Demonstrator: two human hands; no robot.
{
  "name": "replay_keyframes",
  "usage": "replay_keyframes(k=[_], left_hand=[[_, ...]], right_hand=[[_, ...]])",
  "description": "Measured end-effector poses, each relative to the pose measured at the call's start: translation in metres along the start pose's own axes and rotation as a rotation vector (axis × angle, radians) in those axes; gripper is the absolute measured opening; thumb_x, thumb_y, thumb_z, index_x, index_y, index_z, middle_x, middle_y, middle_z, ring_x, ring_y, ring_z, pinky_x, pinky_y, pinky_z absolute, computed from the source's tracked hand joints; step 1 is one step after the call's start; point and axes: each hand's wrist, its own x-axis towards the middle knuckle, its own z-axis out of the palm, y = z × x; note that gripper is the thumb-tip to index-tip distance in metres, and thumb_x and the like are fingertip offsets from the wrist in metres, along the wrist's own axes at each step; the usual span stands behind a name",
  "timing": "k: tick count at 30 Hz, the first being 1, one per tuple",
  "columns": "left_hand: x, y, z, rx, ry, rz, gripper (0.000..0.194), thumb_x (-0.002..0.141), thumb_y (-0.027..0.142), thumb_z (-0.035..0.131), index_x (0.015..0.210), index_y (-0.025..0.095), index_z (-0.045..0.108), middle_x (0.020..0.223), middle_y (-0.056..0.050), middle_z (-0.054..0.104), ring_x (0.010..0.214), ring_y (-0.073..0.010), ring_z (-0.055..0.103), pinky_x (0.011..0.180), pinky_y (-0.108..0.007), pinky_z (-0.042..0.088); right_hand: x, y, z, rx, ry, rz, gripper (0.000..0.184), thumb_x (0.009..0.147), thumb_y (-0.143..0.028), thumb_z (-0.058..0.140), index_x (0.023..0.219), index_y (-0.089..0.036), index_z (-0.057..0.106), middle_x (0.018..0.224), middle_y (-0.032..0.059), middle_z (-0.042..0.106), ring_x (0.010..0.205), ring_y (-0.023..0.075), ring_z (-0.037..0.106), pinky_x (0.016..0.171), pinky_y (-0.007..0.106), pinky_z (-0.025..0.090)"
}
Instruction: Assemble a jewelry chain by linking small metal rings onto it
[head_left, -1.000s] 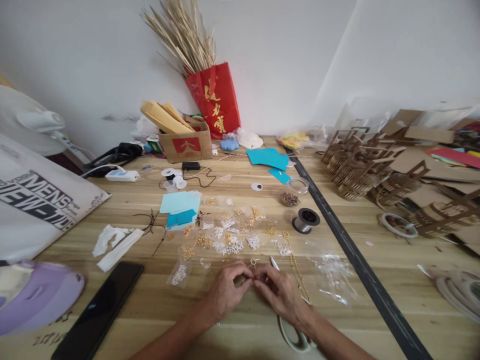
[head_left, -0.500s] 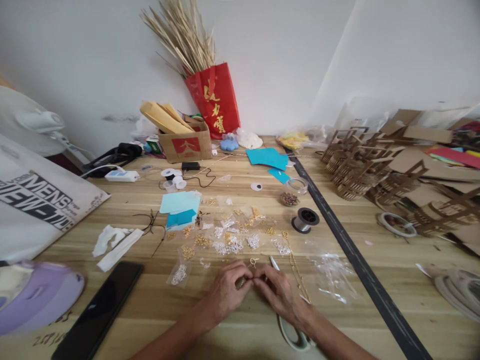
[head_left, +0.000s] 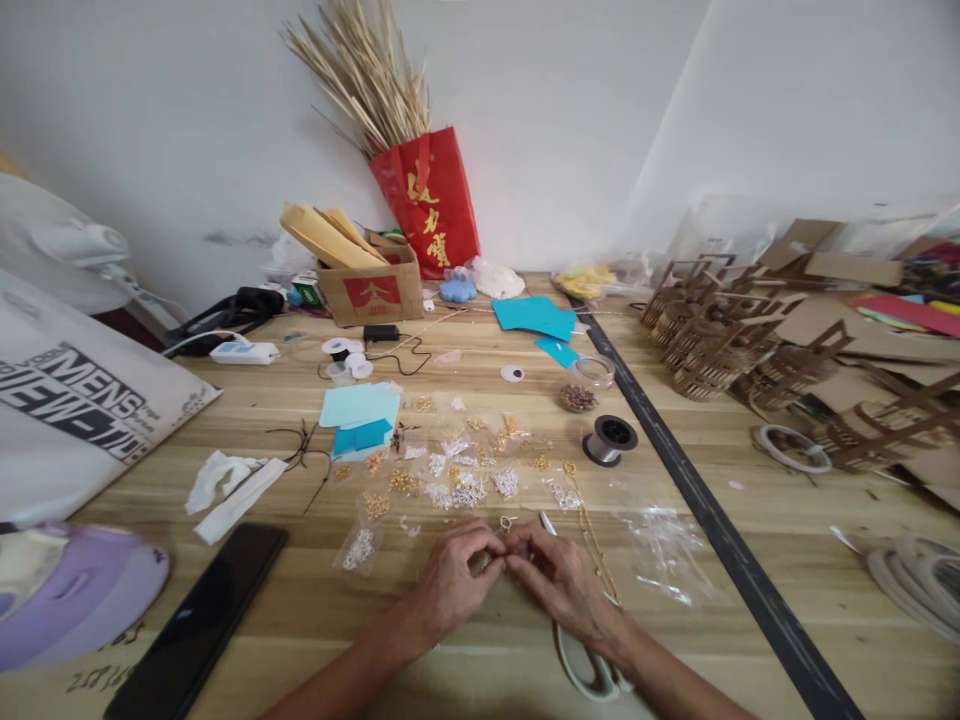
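At most a very slight shift of the right hand (head_left: pixel 561 578) since a second ago

The wood-grain counter (head_left: pixel 487 665) bears scissors (head_left: pixel 602 678) right of the fingers (head_left: pixel 484 536), small gold and silver pieces (head_left: pixel 468 490) beyond them, and a black phone (head_left: pixel 199 620) well left.

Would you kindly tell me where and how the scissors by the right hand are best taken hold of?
Probably by the scissors' looped handles, coming from the person's side: the handles lie nearest the person and in view, the blade points away, and the right hand hides the middle from this view.
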Motion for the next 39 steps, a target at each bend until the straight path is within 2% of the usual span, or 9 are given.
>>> replay_keyframes(k=[5, 18, 23, 32, 39], left_hand=[[0.0001, -0.0012, 0.0011, 0.031, -0.001, 0.041, 0.012, 0.075, 0.008, 0.06, 0.068, 0.017, 0.063, 0.07, -0.005, 0.066, 0.068, -0.0175, 0.061, 0.065, -0.026, 0.045], [0.0005, 0.0006, 0.0008, 0.01, 0.018, 0.025, 0.012, 0.072, 0.006, 0.061, 0.066, 0.016, 0.063, 0.069, -0.003, 0.067, 0.066, -0.0159, 0.061, 0.064, -0.024, 0.046], [0.0008, -0.0007, 0.0018, -0.026, 0.023, -0.01, 0.011, 0.07, 0.005, 0.062, 0.066, 0.015, 0.065, 0.067, -0.003, 0.067, 0.064, -0.0153, 0.061, 0.064, -0.023, 0.046], [0.0048, 0.0024, -0.0018, -0.118, -0.007, -0.097, 0.01, 0.073, 0.01, 0.062, 0.065, 0.015, 0.067, 0.065, -0.003, 0.068, 0.062, -0.0146, 0.062, 0.062, -0.022, 0.047], [0.0026, -0.0036, 0.0016, -0.059, 0.027, -0.026, 0.01, 0.073, 0.01, 0.062, 0.065, 0.015, 0.065, 0.066, -0.003, 0.067, 0.063, -0.0151, 0.062, 0.063, -0.023, 0.047]], right_hand=[[-0.0002, 0.0016, 0.001, -0.006, 0.005, -0.012, 0.019, 0.095, -0.033, 0.049, 0.085, -0.019, 0.058, 0.068, -0.001, 0.057, 0.06, 0.0127, 0.052, 0.055, 0.021, 0.042], [-0.0013, 0.0051, 0.002, -0.04, 0.013, -0.035, 0.019, 0.096, -0.03, 0.044, 0.084, -0.02, 0.055, 0.07, 0.0001, 0.057, 0.061, 0.0128, 0.052, 0.057, 0.021, 0.041], [-0.0014, 0.006, 0.0024, 0.008, -0.001, -0.001, 0.02, 0.096, -0.03, 0.043, 0.082, -0.02, 0.053, 0.069, -0.0003, 0.055, 0.06, 0.0125, 0.049, 0.056, 0.022, 0.038], [0.0015, 0.0034, 0.001, 0.278, -0.042, 0.154, 0.027, 0.096, -0.042, 0.046, 0.088, -0.018, 0.055, 0.066, -0.0013, 0.056, 0.057, 0.0114, 0.05, 0.053, 0.021, 0.037], [0.0027, 0.0051, 0.0021, 0.322, -0.044, 0.202, 0.031, 0.089, -0.047, 0.057, 0.089, -0.016, 0.06, 0.061, -0.003, 0.053, 0.055, 0.0101, 0.048, 0.052, 0.021, 0.036]])
